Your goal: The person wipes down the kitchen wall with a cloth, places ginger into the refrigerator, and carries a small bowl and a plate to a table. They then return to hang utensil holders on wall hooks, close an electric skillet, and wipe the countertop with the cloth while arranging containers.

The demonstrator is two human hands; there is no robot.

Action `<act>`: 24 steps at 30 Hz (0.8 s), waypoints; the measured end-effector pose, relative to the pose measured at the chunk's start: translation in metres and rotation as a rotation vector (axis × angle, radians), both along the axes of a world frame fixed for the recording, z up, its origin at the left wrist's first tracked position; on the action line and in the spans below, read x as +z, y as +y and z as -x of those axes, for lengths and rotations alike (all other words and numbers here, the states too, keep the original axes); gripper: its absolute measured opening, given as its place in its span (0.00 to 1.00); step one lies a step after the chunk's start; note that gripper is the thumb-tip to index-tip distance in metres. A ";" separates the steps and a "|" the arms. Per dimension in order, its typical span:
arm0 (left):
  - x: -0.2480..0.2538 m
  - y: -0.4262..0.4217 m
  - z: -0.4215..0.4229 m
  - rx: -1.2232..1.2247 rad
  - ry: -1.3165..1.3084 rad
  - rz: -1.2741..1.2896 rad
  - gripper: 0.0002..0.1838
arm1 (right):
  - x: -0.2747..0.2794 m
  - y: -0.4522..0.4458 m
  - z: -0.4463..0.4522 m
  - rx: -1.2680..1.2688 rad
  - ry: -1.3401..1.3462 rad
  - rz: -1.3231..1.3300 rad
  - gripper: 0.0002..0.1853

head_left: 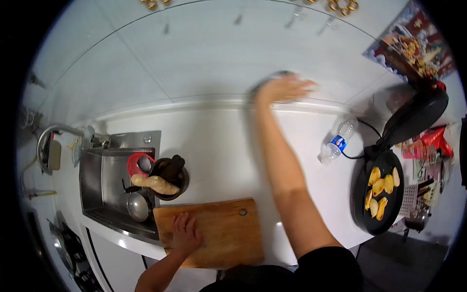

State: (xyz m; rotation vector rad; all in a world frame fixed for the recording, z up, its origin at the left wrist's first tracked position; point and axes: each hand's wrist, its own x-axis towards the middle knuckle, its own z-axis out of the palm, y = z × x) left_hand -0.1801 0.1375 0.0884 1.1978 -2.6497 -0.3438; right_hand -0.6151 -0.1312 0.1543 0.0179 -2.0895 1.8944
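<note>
A person at a white kitchen counter rests the left hand, open and palm-down, on a wooden cutting board at 7 o'clock. The blurred right hand reaches the wall at 1 o'clock, over a dark shape; whether it grips anything cannot be told. Near 4 o'clock, yellow slices lie on the open griddle, that portion apparently laid out. A pale root at 8 o'clock appears uncut, and the griddle's lid stands unclosed.
</note>
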 end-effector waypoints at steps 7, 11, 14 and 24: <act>0.001 0.000 -0.005 -0.030 -0.095 0.023 0.27 | -0.005 -0.054 -0.140 0.224 -0.245 0.024 0.40; 0.002 0.004 -0.006 -0.026 -0.041 0.001 0.26 | -0.022 -0.044 -0.095 0.154 -0.220 -0.045 0.39; 0.003 0.000 -0.005 -0.037 -0.035 0.011 0.26 | -0.041 -0.006 -0.002 -0.024 0.067 -0.082 0.34; -0.007 -0.001 -0.004 0.001 0.050 0.045 0.25 | -0.013 0.094 0.159 0.004 -0.159 -0.391 0.23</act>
